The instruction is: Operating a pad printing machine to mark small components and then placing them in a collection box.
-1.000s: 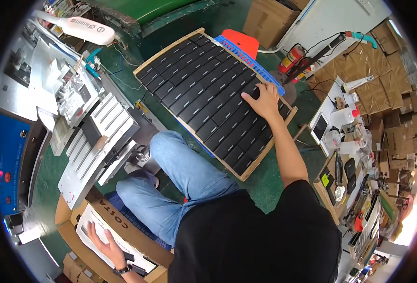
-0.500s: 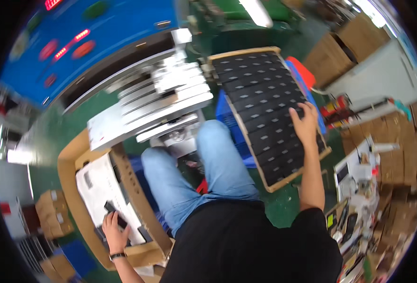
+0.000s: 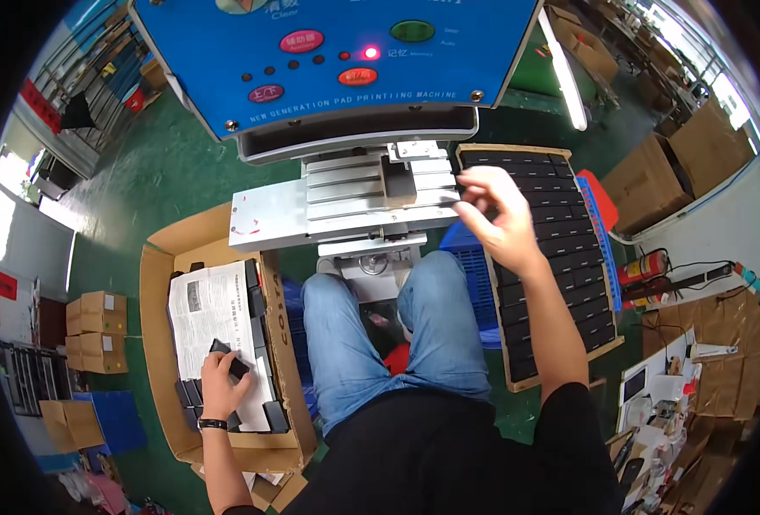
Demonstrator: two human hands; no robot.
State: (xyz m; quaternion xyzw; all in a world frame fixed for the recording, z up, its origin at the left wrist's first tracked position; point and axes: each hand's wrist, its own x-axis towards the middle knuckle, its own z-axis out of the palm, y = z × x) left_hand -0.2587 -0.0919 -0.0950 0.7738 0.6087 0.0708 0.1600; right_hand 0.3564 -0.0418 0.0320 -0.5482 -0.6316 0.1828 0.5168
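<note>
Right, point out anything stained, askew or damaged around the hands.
Red smears mark the left end of the pale metal platform, odd against its otherwise plain surface; I cannot tell what they are. Nothing else stands out near the left hand or right hand.

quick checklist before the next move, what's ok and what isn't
1. Dark block sits on the slotted bed: ok.
2. Right hand off that block: ok, fingers apart beside it.
3. Left hand away from the carton: not ok, fingers at a black block there.
4. Left grip firm: cannot tell, contact partly hidden.
5. Red light lit on the blue panel: ok.
6. Tray stocked: ok, rows of black pieces.
</note>
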